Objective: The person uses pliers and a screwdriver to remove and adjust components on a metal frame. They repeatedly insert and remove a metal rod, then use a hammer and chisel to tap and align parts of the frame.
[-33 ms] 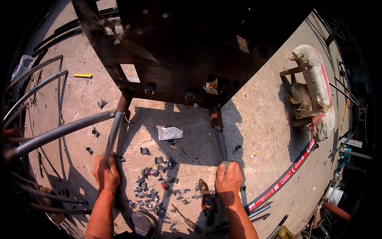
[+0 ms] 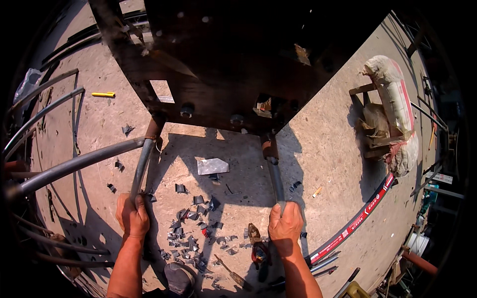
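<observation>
My left hand (image 2: 132,217) is closed around the near end of a grey metal pipe (image 2: 142,166). My right hand (image 2: 286,221) grips a second grey pipe (image 2: 276,182) in the same way. Both pipes run away from me to rusty sockets, the left socket (image 2: 155,128) and the right socket (image 2: 270,147), at the lower edge of a large dark metal frame (image 2: 213,94). The frame has square cut-outs and bolts. Below my hands, between the pipes, many small dark curved scraps (image 2: 186,242) lie scattered on the concrete. Whatever each palm covers is hidden.
A long curved pipe (image 2: 79,161) crosses at the left beside the left socket. A screwdriver (image 2: 233,273) and red-handled pliers (image 2: 259,252) lie near my shoe (image 2: 180,279). A padded wooden stool (image 2: 392,119), a red-labelled pipe (image 2: 350,226), a flat metal plate (image 2: 212,166) and a yellow marker (image 2: 103,94) are around.
</observation>
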The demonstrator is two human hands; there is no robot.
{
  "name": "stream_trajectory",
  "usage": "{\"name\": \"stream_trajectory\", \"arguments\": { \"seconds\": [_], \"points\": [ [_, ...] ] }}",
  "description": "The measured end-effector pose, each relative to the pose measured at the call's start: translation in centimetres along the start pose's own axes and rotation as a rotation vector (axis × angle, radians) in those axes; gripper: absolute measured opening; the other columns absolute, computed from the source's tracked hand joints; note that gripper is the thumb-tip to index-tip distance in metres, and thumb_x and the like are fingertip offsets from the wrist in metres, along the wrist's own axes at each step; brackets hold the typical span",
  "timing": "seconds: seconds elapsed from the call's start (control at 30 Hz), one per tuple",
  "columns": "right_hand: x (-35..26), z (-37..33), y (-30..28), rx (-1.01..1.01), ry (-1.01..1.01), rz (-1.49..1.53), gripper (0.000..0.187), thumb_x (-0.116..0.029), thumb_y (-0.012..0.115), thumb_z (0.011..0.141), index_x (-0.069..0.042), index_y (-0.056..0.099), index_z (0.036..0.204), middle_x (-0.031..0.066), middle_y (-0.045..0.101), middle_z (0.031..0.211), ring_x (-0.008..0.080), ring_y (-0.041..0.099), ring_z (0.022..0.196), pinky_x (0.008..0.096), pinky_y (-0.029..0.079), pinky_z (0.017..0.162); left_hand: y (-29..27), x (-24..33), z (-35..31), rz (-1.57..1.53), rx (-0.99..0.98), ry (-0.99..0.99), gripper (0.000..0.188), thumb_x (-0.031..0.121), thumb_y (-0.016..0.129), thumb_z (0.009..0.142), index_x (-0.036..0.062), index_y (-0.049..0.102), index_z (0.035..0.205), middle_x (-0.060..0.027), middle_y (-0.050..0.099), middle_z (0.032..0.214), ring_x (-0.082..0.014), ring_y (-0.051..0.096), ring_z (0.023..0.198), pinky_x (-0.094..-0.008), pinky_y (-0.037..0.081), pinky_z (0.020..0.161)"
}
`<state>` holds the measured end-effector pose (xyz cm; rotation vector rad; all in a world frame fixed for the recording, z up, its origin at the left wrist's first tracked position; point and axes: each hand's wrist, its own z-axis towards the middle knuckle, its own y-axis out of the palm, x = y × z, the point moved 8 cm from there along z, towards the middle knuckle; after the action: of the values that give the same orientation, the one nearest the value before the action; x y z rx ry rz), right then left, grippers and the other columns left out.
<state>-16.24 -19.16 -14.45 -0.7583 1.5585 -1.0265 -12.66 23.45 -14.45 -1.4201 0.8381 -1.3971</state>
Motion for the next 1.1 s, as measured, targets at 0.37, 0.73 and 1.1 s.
{"name": "stream_trajectory", "arguments": {
  "seconds": [0.37, 0.73, 1.1],
  "points": [
    [0.09, -0.03, 0.12, -0.011, 0.0, 0.006, 0.032, -0.029, 0.056, 0.107, 0.001, 0.053, 0.096, 0.0264, 0.055, 0.088, 0.0505, 0.057, 0.083, 0.0568, 0.047, 0.072, 0.08, -0.21, -0.02, 0.022, -0.009, -0.009, 0.043, 0.038, 0.049, 0.11, 0.0007, 0.061, 0.093, -0.0199, 0.058, 0.087, -0.044, 0.058, 0.082, -0.0497, 0.046, 0.073],
    [0.47, -0.18, 0.22, 0.014, -0.002, -0.028, 0.031, -0.029, 0.066, 0.1, -0.001, 0.054, 0.094, 0.0216, 0.056, 0.088, 0.0451, 0.06, 0.083, 0.0545, 0.05, 0.071, 0.15, -0.13, -0.02, 0.006, -0.011, -0.015, 0.043, 0.038, 0.048, 0.111, 0.0016, 0.065, 0.094, -0.0188, 0.06, 0.09, -0.0432, 0.061, 0.085, -0.0493, 0.047, 0.075],
    [0.42, -0.09, 0.05, 0.029, -0.02, 0.01, 0.03, -0.028, 0.061, 0.104, -0.001, 0.051, 0.093, 0.0229, 0.054, 0.087, 0.0474, 0.059, 0.081, 0.055, 0.047, 0.069, 0.14, -0.06, -0.16, 0.014, 0.003, -0.028, 0.042, 0.037, 0.049, 0.11, 0.0033, 0.066, 0.094, -0.0178, 0.06, 0.089, -0.0425, 0.061, 0.085, -0.0496, 0.047, 0.074]
  ]
}}
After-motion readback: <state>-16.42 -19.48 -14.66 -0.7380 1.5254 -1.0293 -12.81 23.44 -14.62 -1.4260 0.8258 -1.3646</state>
